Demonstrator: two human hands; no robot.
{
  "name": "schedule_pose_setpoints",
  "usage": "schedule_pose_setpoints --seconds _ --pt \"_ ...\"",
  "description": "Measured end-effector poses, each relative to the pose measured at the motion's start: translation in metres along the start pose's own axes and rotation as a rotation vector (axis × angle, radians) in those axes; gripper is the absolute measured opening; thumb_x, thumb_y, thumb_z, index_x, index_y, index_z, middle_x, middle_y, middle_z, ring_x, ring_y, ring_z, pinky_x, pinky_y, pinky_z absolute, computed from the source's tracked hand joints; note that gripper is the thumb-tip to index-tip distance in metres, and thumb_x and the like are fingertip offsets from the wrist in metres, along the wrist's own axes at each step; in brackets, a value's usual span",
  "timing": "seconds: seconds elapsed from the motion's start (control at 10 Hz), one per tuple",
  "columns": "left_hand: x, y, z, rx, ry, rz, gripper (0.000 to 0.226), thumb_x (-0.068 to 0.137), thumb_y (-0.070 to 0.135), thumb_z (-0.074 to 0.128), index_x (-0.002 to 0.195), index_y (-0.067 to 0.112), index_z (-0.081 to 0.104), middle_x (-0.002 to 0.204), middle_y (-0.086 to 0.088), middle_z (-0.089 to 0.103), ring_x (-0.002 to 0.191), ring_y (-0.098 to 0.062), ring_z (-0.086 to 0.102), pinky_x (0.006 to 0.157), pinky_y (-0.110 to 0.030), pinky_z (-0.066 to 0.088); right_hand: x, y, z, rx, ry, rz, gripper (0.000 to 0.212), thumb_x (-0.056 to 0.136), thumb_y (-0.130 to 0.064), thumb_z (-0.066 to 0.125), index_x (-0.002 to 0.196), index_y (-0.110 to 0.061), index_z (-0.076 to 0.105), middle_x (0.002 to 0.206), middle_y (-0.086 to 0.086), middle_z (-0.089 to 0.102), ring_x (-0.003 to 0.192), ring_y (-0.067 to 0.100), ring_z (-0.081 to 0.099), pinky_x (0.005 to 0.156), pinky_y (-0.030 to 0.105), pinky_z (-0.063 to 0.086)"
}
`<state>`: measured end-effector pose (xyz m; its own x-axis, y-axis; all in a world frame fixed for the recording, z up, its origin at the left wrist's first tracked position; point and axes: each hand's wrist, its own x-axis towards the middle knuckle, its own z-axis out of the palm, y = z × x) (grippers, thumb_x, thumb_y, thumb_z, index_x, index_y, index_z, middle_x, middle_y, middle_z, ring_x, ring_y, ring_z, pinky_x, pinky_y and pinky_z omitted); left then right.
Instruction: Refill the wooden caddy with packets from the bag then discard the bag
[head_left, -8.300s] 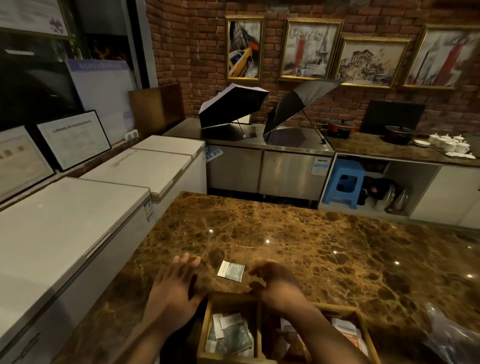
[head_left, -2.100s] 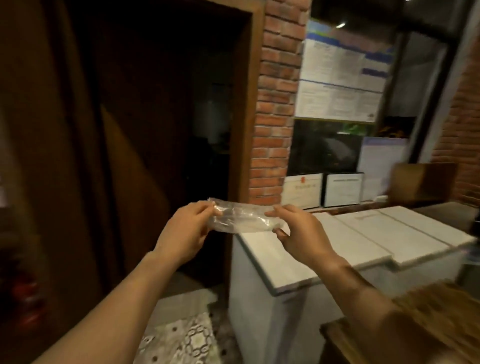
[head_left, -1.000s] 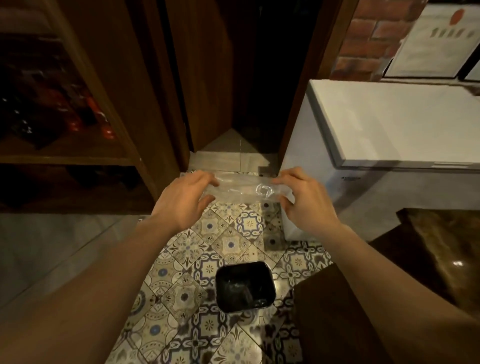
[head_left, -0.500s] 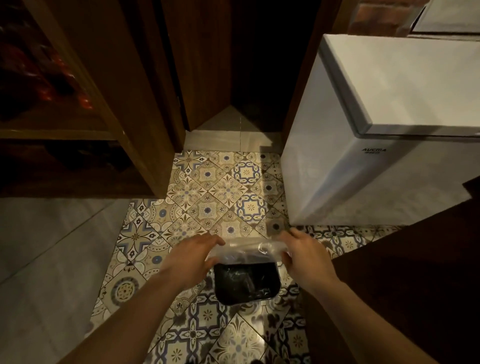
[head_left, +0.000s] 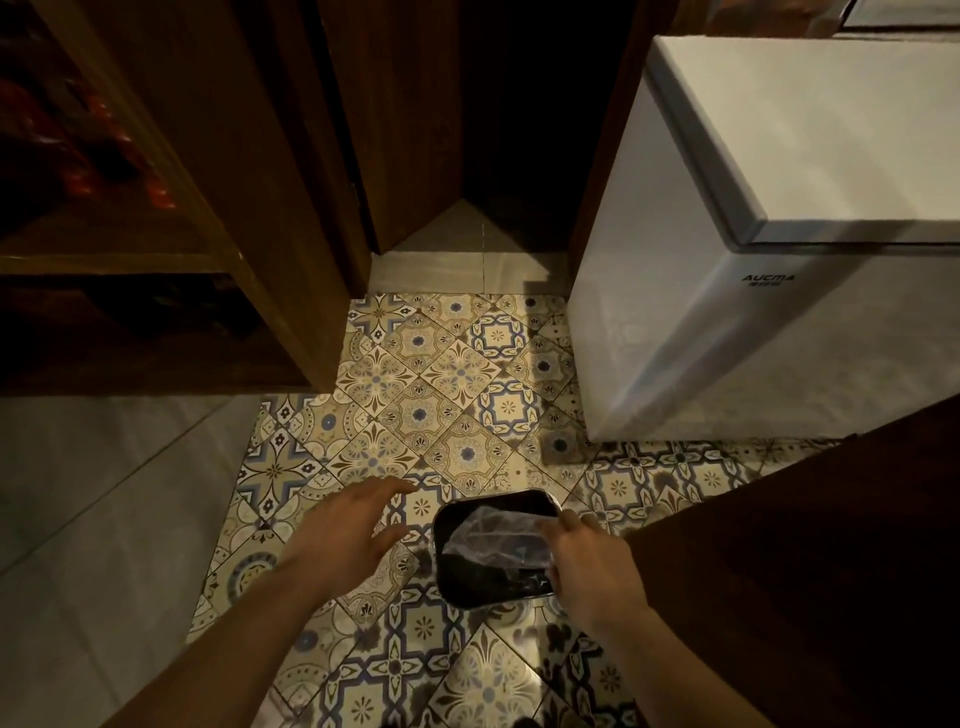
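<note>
the right hand (head_left: 587, 561) is pinching the clear bag (head_left: 493, 540) over the black bin (head_left: 467, 592); the left hand (head_left: 348, 530) is hovering spread and empty beside it. the light bag could be drifting onto the tiled floor (head_left: 441, 405) if released off-centre.

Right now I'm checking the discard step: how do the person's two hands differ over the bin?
The left hand is open, fingers spread, touching nothing; the right hand is pinched on the clear plastic bag. The left hand hovers over patterned floor tiles beside the black bin; the right hand sits at the bin's right rim, holding the bag over the opening. Both are bare and reach downward.
</note>
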<state>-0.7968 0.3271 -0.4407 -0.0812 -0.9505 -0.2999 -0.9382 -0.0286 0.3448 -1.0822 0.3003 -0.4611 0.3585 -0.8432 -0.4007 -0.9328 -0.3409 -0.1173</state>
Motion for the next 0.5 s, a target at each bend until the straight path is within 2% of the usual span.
schedule_pose_setpoints --seconds 0.1,0.2,0.4,0.5 --pt "0.001 -0.01 -0.006 -0.002 0.014 -0.006 0.044 0.096 0.041 0.059 0.137 0.039 0.044 0.14 0.011 0.056 0.118 -0.012 0.058 0.093 -0.033 0.049 0.002 -0.004 0.01 0.01 -0.091 0.009 0.074 0.094 -0.034 0.066 0.156 -0.028 0.026 0.151 0.003 0.043 0.138 0.026 0.043 0.105 0.04 0.049" --pt "0.002 -0.021 -0.014 -0.01 0.034 -0.016 0.043 0.095 0.041 0.06 0.136 0.04 0.045 0.141 0.012 0.055 0.12 -0.013 0.059 0.092 -0.034 0.05 0.001 -0.006 0.014 0.03 -0.111 0.018 0.083 0.086 -0.036 0.075 0.154 -0.028 0.029 0.148 0.001 0.046 0.134 0.024 0.046 0.102 0.04 0.051" --pt "0.003 -0.025 -0.038 0.013 0.067 -0.019 0.044 0.096 0.044 0.057 0.138 0.039 0.044 0.141 0.012 0.055 0.125 -0.014 0.055 0.095 -0.035 0.05 -0.011 0.002 -0.01 0.11 -0.018 0.049 0.049 0.096 -0.031 0.058 0.143 -0.029 0.043 0.135 -0.002 0.056 0.119 0.018 0.055 0.097 0.035 0.053" --pt "0.001 -0.021 -0.059 -0.016 0.111 -0.012 0.046 0.095 0.048 0.057 0.138 0.04 0.044 0.139 0.012 0.056 0.124 -0.013 0.056 0.097 -0.035 0.049 -0.011 0.003 -0.044 0.129 0.02 0.039 0.051 0.097 -0.037 0.058 0.145 -0.029 0.042 0.137 -0.004 0.054 0.125 0.019 0.051 0.099 0.034 0.049"
